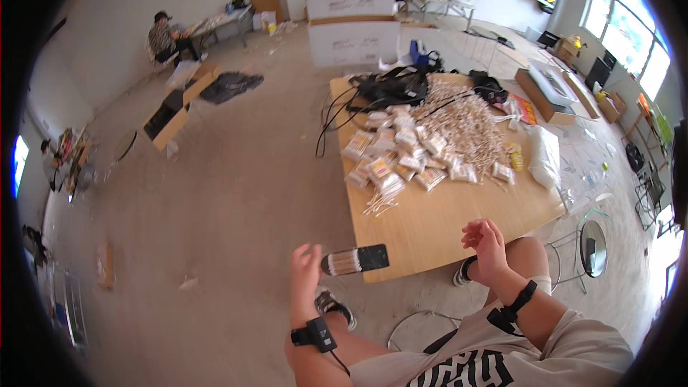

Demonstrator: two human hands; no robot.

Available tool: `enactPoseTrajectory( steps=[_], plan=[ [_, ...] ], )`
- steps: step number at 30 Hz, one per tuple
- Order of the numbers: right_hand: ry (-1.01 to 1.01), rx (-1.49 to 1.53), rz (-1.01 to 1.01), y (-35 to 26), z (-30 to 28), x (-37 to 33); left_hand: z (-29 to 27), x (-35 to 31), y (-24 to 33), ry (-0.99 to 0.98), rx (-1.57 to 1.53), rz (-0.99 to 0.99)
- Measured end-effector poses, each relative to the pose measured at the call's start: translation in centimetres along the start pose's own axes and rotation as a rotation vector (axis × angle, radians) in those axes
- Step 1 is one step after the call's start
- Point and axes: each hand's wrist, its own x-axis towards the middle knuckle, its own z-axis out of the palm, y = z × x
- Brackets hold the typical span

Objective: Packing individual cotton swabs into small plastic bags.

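My left hand [306, 269] is raised beside the table's near left corner, its fingers loosely spread and holding nothing. Right next to it, a flat black slab [373, 257] lies at the table edge, with a row of cotton swabs [344, 262] on its left part, which reaches past the edge. My right hand [489, 245] hovers over the near edge of the wooden table [444, 222], fingers loosely curled and apart, with nothing visible in it. Farther back are several small packs of cotton swabs [408, 150] and a large heap of loose cotton swabs [466, 125].
Black straps and cables [394, 87] lie at the table's far left, and a white plastic bag [545, 156] at its right. Large white boxes [355, 43] stand behind. A round stool [593, 247] is at the right. A seated person [169, 37] is at the far left.
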Motion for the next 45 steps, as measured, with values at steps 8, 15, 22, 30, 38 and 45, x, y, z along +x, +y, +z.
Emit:
enactPoseTrajectory(
  steps=[8,15,22,30,38,45],
  plan=[
    [-0.086,-0.153,0.115,-2.4,-10.5,-1.3,1.0,0.8,-1.4,0.578,-0.208,0.306],
    [-0.067,-0.077,0.161,-2.1,-15.2,-3.7,3.4,-2.5,3.6,0.940,-0.286,0.628],
    [-0.107,0.241,0.324,2.1,-15.7,-4.6,10.9,-4.8,13.8,0.694,-0.182,0.898],
    [-0.380,0.102,0.392,1.5,-14.8,-4.4,24.4,-3.7,24.0,0.010,0.386,1.180],
    [-0.526,0.123,0.486,0.7,-13.7,-1.6,38.7,4.2,21.4,-0.432,1.490,1.385],
    [-0.577,0.243,0.486,0.3,-12.9,0.5,45.7,9.1,17.8,-0.363,1.673,1.516]
  ],
)
